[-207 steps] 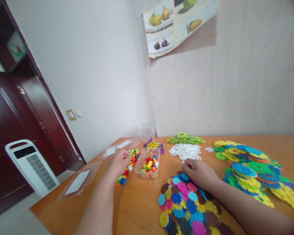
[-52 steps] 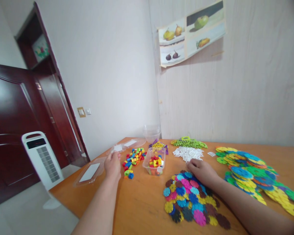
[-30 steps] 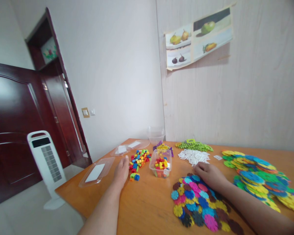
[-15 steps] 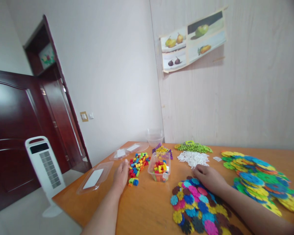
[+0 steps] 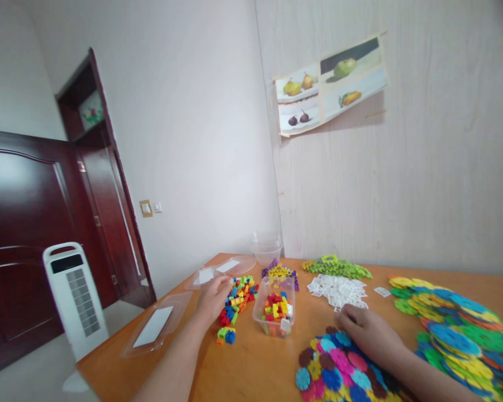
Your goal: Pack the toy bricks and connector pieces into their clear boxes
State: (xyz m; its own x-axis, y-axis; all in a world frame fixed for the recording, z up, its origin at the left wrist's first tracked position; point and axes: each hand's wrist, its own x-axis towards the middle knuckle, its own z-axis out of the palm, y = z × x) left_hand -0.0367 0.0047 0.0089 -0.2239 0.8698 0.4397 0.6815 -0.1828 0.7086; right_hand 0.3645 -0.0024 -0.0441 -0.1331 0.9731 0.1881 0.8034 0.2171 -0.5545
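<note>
My left hand [image 5: 213, 298] lies on the orange table [image 5: 251, 363] against the left side of a loose pile of small coloured bricks [image 5: 237, 298], fingers curled onto the pile. A clear tub [image 5: 275, 312] partly filled with the same bricks stands just right of that pile. My right hand [image 5: 366, 335] rests, fingers bent down, on the far edge of a flat spread of coloured flower-shaped discs [image 5: 339, 377]. What the fingers of either hand hold, if anything, is hidden.
Clear lids [image 5: 155, 326] [image 5: 218, 269] lie near the table's left edge. Stacked clear tubs [image 5: 267, 247], purple-yellow pieces [image 5: 279, 271], green pieces [image 5: 337, 269], white pieces [image 5: 337, 287] and large coloured discs [image 5: 452, 326] sit farther back and right. A white fan heater [image 5: 73, 293] stands on the floor.
My left hand has slid forward along the table into the brick pile's left side. My right hand stays on the discs. The camera has tipped upward a little.
</note>
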